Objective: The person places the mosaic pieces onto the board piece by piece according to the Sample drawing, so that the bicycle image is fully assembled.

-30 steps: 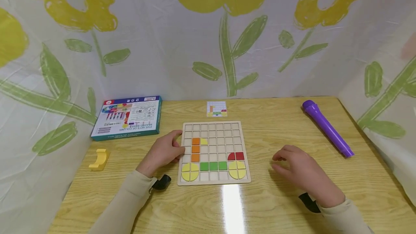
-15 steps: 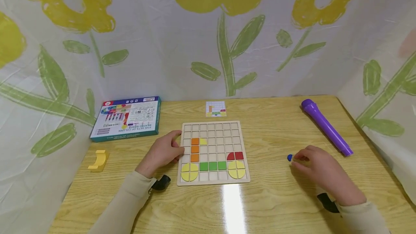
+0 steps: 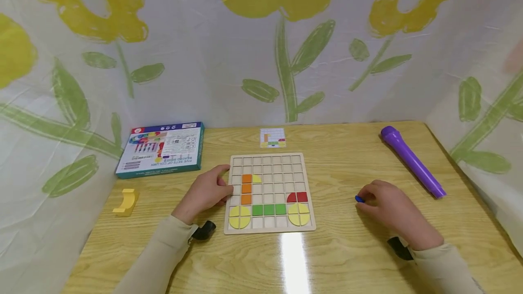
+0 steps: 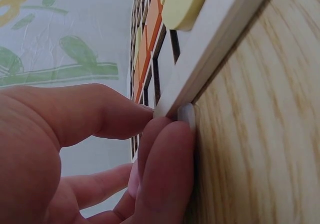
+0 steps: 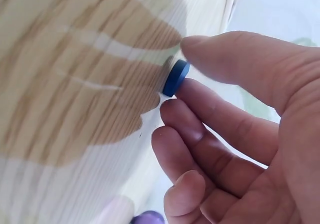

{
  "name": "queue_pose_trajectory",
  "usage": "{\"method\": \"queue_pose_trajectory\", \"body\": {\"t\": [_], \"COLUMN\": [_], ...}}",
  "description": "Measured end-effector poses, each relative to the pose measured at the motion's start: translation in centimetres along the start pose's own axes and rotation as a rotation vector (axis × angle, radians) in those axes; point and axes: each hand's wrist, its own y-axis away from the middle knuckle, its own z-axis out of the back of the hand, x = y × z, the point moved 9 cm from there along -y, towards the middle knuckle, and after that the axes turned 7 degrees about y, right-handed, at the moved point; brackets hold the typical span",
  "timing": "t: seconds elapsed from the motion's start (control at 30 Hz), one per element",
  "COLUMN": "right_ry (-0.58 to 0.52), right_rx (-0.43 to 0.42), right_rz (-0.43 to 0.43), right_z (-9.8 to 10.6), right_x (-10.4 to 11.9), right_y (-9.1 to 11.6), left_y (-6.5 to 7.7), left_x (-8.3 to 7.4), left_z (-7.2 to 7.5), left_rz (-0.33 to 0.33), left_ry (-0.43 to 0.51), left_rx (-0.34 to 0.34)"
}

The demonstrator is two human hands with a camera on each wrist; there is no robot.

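In the head view, a wooden grid board (image 3: 268, 188) lies flat at the table's middle. My left hand (image 3: 206, 192) pinches its left edge between thumb and fingers, as the left wrist view shows up close. Set into the board are orange squares (image 3: 247, 188), green squares (image 3: 269, 209), a red square (image 3: 302, 197) beside a red quarter-round, and yellow quarter-rounds (image 3: 299, 214) forming two circles, with one more by the top orange square. Right of the board, my right hand (image 3: 390, 212) pinches a small blue piece (image 5: 176, 78) at its fingertips, tilted close to the tabletop.
A printed pattern card (image 3: 273, 138) lies behind the board. At the back left is a toy box (image 3: 161, 149), with a yellow arched block (image 3: 126, 202) in front of it. A purple toy microphone (image 3: 412, 160) lies at right. Flower-printed cloth (image 3: 196, 80) encloses the table.
The right hand moved right, uncovering the blue piece on the table, then came back slightly left with its fingertips around the piece. The left hand and board stayed put.
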Motion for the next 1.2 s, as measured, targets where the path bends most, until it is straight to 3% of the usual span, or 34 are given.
{"method": "queue_pose_trajectory", "body": {"t": [0.4,0.6,0.83,1.2], "right_ry": [0.014,0.038,0.039,0.046], "right_rx": [0.012,-0.013,0.01,-0.045], "right_rz": [0.06,0.103,0.178,0.423], "right_z": [-0.2,-0.1,-0.4,-1.9], "right_x": [1.2,3.1,7.9,17.3], "right_y": [-0.6,-1.4,-3.2,-4.0], "left_y": [-0.1,0.0,0.0,0.0], "left_x": [0.2,0.1,0.0,0.0], "left_z": [0.0,0.0,-0.1,0.1], "left_rz": [0.017,0.012,0.003,0.008], "left_ry": [0.021,0.014,0.022,0.017], "left_rx": [-0.001,-0.001,-0.003,-0.004]}}
